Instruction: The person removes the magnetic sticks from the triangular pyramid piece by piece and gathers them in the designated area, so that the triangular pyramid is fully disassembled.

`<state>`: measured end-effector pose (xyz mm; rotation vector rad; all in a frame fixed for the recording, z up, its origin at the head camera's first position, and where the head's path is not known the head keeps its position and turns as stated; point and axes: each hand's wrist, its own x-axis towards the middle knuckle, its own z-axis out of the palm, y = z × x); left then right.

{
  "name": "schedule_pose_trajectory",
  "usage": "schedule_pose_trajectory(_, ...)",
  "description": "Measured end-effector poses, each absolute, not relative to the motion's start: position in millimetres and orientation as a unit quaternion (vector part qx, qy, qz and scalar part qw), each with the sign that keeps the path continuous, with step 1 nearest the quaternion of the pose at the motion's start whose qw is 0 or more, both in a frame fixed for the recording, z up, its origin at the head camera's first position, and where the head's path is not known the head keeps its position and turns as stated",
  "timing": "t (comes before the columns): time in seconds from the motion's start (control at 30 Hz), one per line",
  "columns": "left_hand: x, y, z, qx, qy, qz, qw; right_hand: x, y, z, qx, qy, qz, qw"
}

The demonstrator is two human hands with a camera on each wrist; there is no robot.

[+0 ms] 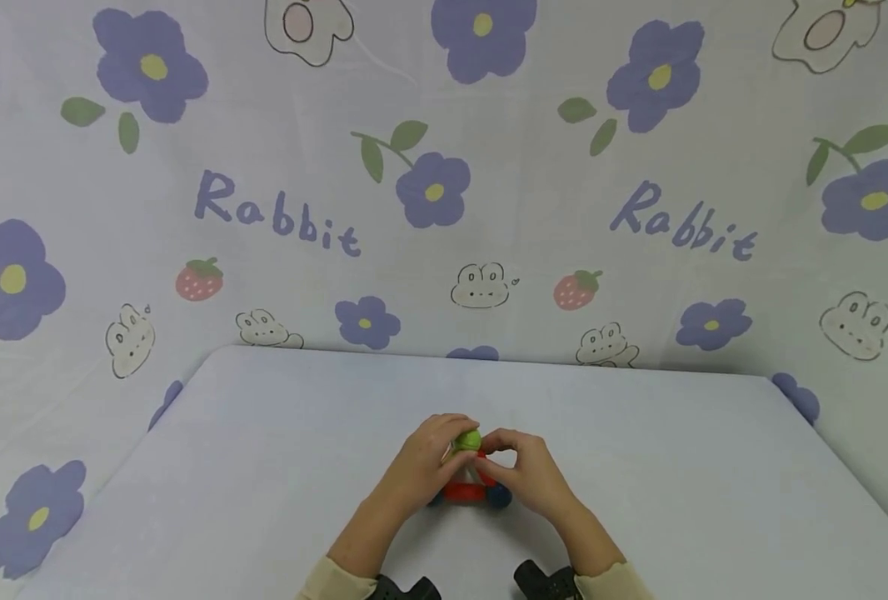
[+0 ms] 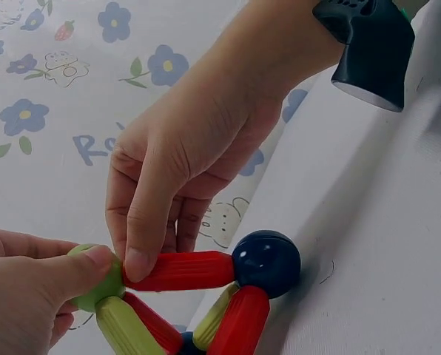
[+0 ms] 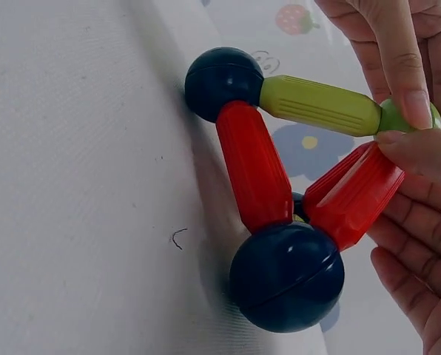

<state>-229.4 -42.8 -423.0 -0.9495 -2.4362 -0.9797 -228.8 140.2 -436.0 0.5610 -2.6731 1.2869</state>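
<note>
A small pyramid frame of toy building rods and balls stands on the white table. Its top is a light green ball (image 1: 469, 439), pinched by my left hand (image 1: 427, 457). My right hand (image 1: 531, 473) pinches the upper end of a red rod (image 2: 183, 271) beside that ball. A yellow-green rod (image 3: 320, 105) and another red rod also slope from the green ball. At the base, a red rod (image 3: 254, 164) joins two dark blue balls (image 3: 287, 277); a third blue ball (image 2: 188, 343) shows partly. My fingers hide part of the top joint.
The white table (image 1: 264, 425) extends on all sides of the frame. Behind it hangs a cloth (image 1: 519, 150) printed with purple flowers, rabbits and strawberries. Black wrist devices (image 1: 545, 579) sit on both wrists near the front edge.
</note>
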Motion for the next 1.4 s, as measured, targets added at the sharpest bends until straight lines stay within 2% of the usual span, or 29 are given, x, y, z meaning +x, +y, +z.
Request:
schedule_pose_trajectory(0.27, -233.6, -60.5, -419.2, -0.233, -0.894, -0.35, 0.157, -227.6, 144.6, -432.3, 0.145, -0.883, 0.444, 0.056)
schedule_pose_trajectory(0.67, -239.2, -81.5, -427.0, -0.217, -0.891, -0.371, 0.144, -224.7, 167.8, -431.5, 0.155, -0.885, 0.429, 0.094)
schedule_pose_trajectory(1.07, -243.9, -88.5, -434.9, -0.178, -0.893, -0.398, 0.107, -230.7, 208.8, -433.5, 0.12, -0.901, 0.417, 0.023)
schedule_pose_trajectory(1.4, -255.6, -101.4, -461.7, -0.134, -0.863, -0.484, 0.045, -232.6, 226.1, -436.9, 0.118, -0.905, 0.407, -0.026)
